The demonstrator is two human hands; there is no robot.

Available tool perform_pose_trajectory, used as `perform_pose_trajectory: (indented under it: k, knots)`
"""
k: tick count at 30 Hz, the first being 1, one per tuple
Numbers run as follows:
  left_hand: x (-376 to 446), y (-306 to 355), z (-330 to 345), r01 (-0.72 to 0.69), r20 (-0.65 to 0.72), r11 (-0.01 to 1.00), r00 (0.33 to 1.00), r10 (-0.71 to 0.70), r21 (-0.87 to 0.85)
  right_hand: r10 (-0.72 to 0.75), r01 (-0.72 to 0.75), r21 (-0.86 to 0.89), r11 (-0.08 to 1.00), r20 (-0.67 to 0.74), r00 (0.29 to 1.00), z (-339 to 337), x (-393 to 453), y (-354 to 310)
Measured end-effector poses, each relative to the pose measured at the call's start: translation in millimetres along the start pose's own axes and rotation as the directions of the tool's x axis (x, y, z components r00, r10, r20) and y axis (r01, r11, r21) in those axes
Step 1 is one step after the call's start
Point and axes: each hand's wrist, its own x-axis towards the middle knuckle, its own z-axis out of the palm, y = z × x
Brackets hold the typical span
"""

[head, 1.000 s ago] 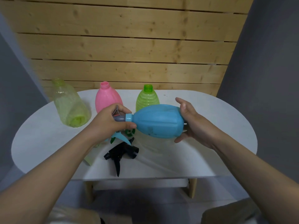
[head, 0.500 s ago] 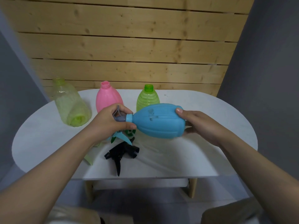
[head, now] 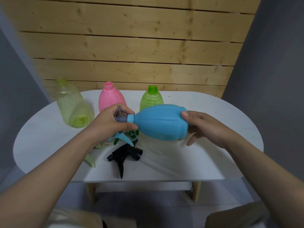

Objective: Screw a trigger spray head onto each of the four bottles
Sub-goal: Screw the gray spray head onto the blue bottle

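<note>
Bottle in hand: blue bottle (head: 160,121) is held sideways over the white table (head: 213,158), neck at 9 o'clock, base at 3. My guess is sideways just makes twisting easier with one hand on each end.

Left hand: left hand (head: 109,123) is closed round the grey-blue spray head (head: 120,116) right at the neck, thumb and fingers pinching the collar. Looks like the holding side of the twist.

Right hand: right hand (head: 203,128) cups the base, thumb pressed on top, fingers curled loosely underneath. Probably turns the body against the head.

Waiting bottles: clear yellow-green bottle (head: 72,106) at about 10 o'clock, pink bottle (head: 111,100) and ribbed green bottle (head: 151,99) towards 12, all upright with bare open necks, lined up at the back out of the way.

Spare heads: black spray head (head: 125,156) lies at about 6 o'clock under the hands, pale green spray head (head: 91,159) at 7, plus a green one (head: 133,134) mostly hidden behind the left hand. Dumped close in front for easy grabbing, I reckon.

Progress: first of four, can't tell how tight the thread is yet.
</note>
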Motion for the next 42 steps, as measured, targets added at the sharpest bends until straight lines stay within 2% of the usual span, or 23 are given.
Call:
perform_pose_trajectory:
  k: [6,14,22,25,30,32,34,36,39,42]
  knots:
    - [0.4,1.6,2.0,0.071,-0.007,0.997,0.997,-0.071,-0.034,-0.065,0.041,0.185,0.982,0.121,0.991,-4.0,2.1,3.0]
    - [-3.6,7.1,5.3,-0.008,0.013,1.0,1.0,0.008,0.004,0.038,-0.038,-0.017,0.999,-0.009,0.999,2.8,-1.0,0.4]
    - [-0.5,1.2,2.2,0.043,-0.005,0.999,0.999,-0.043,-0.006,-0.026,0.027,0.126,0.992,-0.009,1.0,5.4,-2.5,-2.6]
    - [0.5,0.7,-1.1,0.044,-0.025,0.999,0.999,-0.045,-0.022,-0.021,0.019,0.073,0.997,0.033,0.999,2.9,-1.1,-2.4]
    - [-1.8,4.0,3.4,0.034,0.03,0.999,0.999,-0.034,0.001,0.069,-0.069,-0.04,0.997,-0.009,0.998,5.2,-1.7,-3.8]
    - [-1.4,3.8,3.6,0.047,0.023,0.999,0.999,-0.047,-0.005,0.1,-0.103,0.036,0.994,0.069,0.993,4.8,-0.6,-2.3]
    - [-0.8,3.4,2.7,0.062,0.019,0.998,0.998,-0.062,-0.003,0.073,-0.099,0.167,0.981,0.159,0.985,2.8,0.1,-0.1]
    - [-0.5,3.3,3.1,0.07,0.02,0.998,0.997,-0.07,-0.006,0.05,-0.092,0.237,0.967,0.179,0.983,-0.3,1.3,1.1]
    - [-0.8,4.6,4.4,0.058,0.021,0.998,0.998,-0.058,-0.01,0.032,-0.05,0.177,0.983,0.1,0.994,0.6,2.1,1.4]
    - [-1.7,4.8,4.2,0.034,0.018,0.999,0.999,-0.033,-0.01,0.038,-0.037,0.036,0.999,-0.029,0.999,6.9,0.0,-0.7]
